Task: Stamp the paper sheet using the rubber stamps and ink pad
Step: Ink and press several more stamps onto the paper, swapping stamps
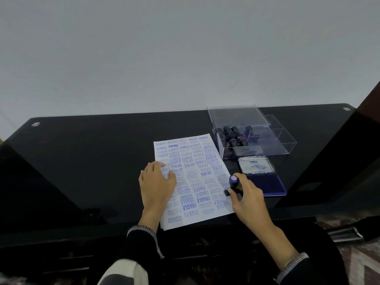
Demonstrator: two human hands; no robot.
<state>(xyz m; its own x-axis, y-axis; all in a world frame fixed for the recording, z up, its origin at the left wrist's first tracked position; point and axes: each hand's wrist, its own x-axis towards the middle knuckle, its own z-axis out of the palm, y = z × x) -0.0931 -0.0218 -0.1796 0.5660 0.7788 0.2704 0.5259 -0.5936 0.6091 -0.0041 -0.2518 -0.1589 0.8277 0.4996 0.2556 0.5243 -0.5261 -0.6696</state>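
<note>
Lying near the front edge of the black table (92, 161), the paper sheet (192, 182) is almost full of blue words like SAMPLE, FRAGILE, AIR MAIL and AMENDED, some of them upside down. The left hand (157, 187) rests flat on the left side of the sheet, with its fingers spread and relaxed, and it holds nothing. The right hand (247, 195) is at the right edge of the sheet, and its fingers curl round a rubber stamp (234, 186) with a dark blue handle and a red dot on top. The stamp stands tilted over the paper's right edge; I cannot tell if its bottom touches the sheet. Just beside this hand, to the right of the paper, the ink pad (265, 183) lies open, with its blue pad toward the front edge and its lid (256, 165) folded back, showing a white label. Behind the ink pad, toward the back right corner of the table, a clear plastic box (273, 145) holds more dark stamps (234, 136), and its clear lid (238, 115) sits partly over the back of it. Both arms wear dark sleeves (141, 241) with light trim at the wrists. A pale wall (185, 48) rises behind the table.
</note>
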